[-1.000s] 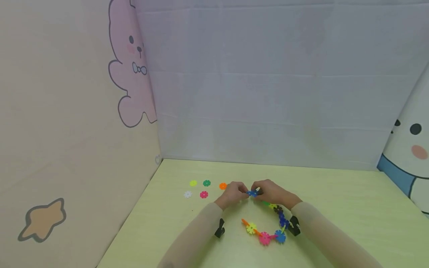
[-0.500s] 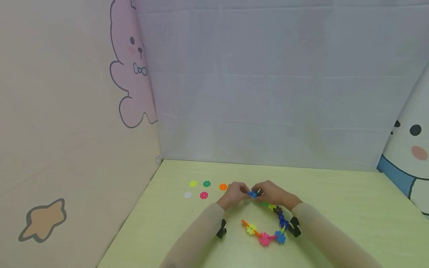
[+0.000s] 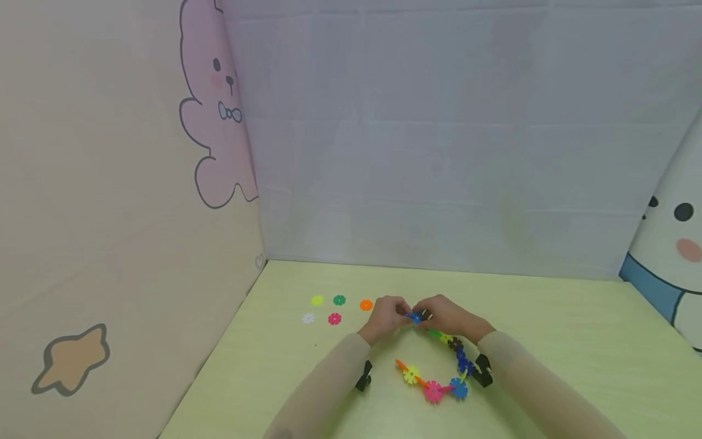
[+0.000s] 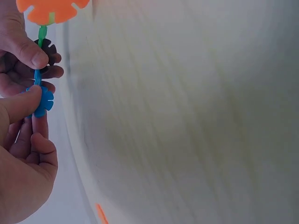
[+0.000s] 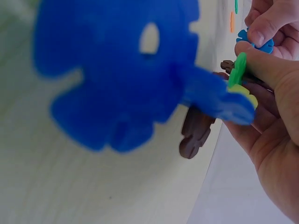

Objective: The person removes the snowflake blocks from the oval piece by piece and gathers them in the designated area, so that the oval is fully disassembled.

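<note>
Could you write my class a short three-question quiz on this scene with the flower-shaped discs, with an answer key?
1. In the head view, how many loose discs show to the left of the left hand?
2. True or false: the left hand pinches a blue disc.
3. Which loose disc is nearest the left hand? a) white b) orange disc c) yellow

Key: 1. Five. 2. True. 3. b
</note>
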Available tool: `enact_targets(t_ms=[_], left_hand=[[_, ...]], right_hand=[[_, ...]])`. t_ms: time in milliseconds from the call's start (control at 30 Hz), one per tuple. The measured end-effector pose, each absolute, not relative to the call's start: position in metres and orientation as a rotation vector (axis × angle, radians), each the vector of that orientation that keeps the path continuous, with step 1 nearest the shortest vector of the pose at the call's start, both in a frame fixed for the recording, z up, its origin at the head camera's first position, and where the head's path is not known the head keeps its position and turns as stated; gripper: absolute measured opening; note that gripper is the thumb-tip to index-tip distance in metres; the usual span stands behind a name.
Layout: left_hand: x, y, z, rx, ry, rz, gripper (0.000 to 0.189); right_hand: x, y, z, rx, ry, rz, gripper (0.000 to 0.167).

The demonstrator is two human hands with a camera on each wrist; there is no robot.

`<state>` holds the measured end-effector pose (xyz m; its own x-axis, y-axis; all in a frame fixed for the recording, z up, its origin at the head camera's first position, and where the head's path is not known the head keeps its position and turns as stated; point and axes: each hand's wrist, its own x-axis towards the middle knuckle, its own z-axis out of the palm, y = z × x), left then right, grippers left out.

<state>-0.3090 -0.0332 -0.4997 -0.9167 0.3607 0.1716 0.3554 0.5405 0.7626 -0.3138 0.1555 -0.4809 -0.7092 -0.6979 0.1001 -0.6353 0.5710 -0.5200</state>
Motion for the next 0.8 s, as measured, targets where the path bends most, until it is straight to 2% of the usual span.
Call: enact_targets(t_ms=[367, 800], left_hand=[[-0.3064, -0.0302, -0.4944, 0.69, 2.923, 1.118, 0.006], [-0.3056, -0.0358, -0.4965, 0.693, 2.851, 1.101, 0.007]], right_hand=[[-0.3136, 0.154, -0.4809, -1.162, 2.701, -0.804, 0.02], [-0.3122, 0.1477, -0.4801, -1.115, 2.708, -0.8, 0.02]])
